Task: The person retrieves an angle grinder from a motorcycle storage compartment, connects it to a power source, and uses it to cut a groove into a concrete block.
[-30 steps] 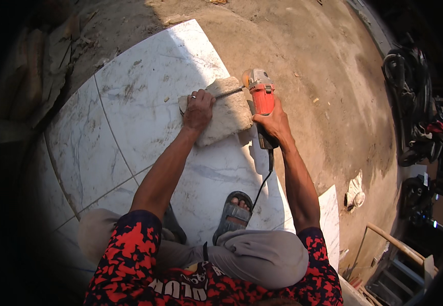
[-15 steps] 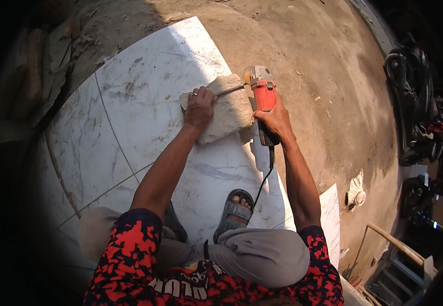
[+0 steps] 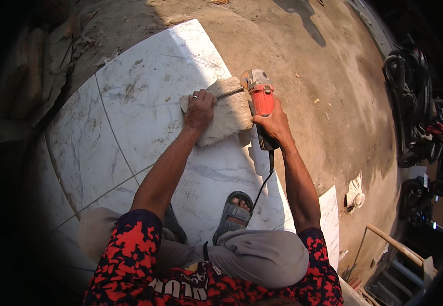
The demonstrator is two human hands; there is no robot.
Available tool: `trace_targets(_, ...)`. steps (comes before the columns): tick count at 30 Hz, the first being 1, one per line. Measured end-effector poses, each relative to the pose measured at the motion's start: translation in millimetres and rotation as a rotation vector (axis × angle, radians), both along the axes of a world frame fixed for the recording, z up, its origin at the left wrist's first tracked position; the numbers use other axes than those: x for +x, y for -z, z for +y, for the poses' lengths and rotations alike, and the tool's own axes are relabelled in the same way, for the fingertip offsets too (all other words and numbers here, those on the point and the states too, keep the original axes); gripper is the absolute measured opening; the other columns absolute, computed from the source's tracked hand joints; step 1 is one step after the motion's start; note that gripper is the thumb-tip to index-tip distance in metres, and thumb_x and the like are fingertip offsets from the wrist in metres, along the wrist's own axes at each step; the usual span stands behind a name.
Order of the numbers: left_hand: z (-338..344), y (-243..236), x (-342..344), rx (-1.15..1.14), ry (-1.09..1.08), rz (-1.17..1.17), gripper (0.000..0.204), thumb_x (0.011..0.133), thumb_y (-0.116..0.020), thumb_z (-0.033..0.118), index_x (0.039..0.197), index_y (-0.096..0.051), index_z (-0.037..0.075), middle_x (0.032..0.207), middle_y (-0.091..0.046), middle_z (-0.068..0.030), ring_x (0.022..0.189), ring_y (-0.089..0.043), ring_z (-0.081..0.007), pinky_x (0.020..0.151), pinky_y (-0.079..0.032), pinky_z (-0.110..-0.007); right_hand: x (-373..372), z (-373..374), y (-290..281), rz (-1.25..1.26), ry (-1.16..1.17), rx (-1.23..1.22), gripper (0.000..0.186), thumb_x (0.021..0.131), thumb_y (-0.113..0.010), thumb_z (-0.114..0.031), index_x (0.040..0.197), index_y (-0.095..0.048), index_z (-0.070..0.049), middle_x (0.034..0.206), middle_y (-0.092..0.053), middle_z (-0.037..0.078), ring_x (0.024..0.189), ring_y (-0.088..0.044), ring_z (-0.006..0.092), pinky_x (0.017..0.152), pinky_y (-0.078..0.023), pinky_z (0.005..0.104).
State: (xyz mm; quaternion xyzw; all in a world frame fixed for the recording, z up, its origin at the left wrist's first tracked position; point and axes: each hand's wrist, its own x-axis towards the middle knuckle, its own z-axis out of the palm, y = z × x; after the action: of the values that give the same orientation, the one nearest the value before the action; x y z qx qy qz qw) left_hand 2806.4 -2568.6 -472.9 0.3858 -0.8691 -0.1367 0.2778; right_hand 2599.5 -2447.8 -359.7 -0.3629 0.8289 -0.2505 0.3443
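My left hand (image 3: 199,109) is closed on a dark ridged metal rod (image 3: 230,93), pressing it down on a rough pale stone block (image 3: 227,115). The rod's free end reaches past the block's far right corner. There it meets, or nearly meets, the disc (image 3: 245,80) of a red and grey angle grinder (image 3: 262,99); I cannot tell whether they touch. My right hand (image 3: 276,122) is wrapped round the grinder's body, holding it along the block's right side. From the grinder's black rear end a power cord (image 3: 263,183) runs down beside my sandalled foot.
The block rests on white marble-patterned tiles (image 3: 152,76), whose edge drops to a brown dirt floor (image 3: 333,117). Dark machinery (image 3: 407,102) stands at the far right, above a wooden handle (image 3: 395,245). Boards (image 3: 30,71) lean at the left, in shadow.
The grinder has shifted slightly toward me and to the left. A shadow now falls on the dirt at the top. My left hand keeps its hold on the rod.
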Motion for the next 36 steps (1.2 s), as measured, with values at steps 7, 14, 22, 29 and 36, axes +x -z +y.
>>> trace_targets(7, 1, -2, -1, -0.008, -0.001, -0.037, 0.012, 0.094, -0.056, 0.02, 0.091, -0.057, 0.008, 0.096, -0.054, -0.0108, 0.095, -0.054, -0.0292, 0.085, -0.045, -0.043, -7, -3, 7, 0.041, 0.016, -0.081, 0.094, 0.062, -0.079, -0.025, 0.144, -0.037, -0.006, 0.12, -0.063, 0.023, 0.107, -0.064, 0.0343, 0.091, -0.051, 0.0406)
trace_targets(14, 2, -4, -2, 0.026, 0.007, 0.034, 0.011, 0.092, -0.059, 0.018, 0.091, -0.059, 0.007, 0.095, -0.055, -0.0129, 0.093, -0.054, -0.0338, 0.084, -0.044, -0.047, -9, 5, 7, 0.048, -0.021, -0.068, 0.095, 0.064, -0.074, -0.027, 0.146, -0.031, -0.007, 0.119, -0.062, 0.029, 0.108, -0.063, 0.0432, 0.091, -0.051, 0.0455)
trace_targets(22, 3, -6, -3, 0.034, 0.011, 0.025, 0.011, 0.092, -0.059, 0.017, 0.092, -0.059, 0.007, 0.096, -0.056, -0.0129, 0.093, -0.054, -0.034, 0.084, -0.044, -0.047, -6, 4, 5, 0.061, -0.013, -0.074, 0.093, 0.063, -0.079, -0.026, 0.144, -0.037, -0.006, 0.121, -0.062, 0.024, 0.107, -0.064, 0.0354, 0.091, -0.051, 0.0412)
trace_targets(29, 3, -6, -5, 0.024, 0.014, 0.031, 0.01, 0.091, -0.061, 0.017, 0.091, -0.058, 0.007, 0.095, -0.056, -0.0127, 0.093, -0.054, -0.034, 0.084, -0.043, -0.047, -6, 4, 2, 0.036, -0.015, -0.046, 0.094, 0.064, -0.077, -0.026, 0.145, -0.034, -0.006, 0.12, -0.062, 0.027, 0.108, -0.064, 0.039, 0.091, -0.051, 0.0431)
trace_targets(36, 1, -2, -1, 0.003, 0.004, 0.027, 0.01, 0.09, -0.061, 0.016, 0.09, -0.057, 0.007, 0.095, -0.055, -0.0131, 0.093, -0.054, -0.0338, 0.084, -0.043, -0.047, 0, 4, -1, 0.023, -0.008, -0.021, 0.092, 0.063, -0.078, -0.026, 0.143, -0.037, -0.006, 0.12, -0.062, 0.024, 0.107, -0.064, 0.0355, 0.09, -0.051, 0.041)
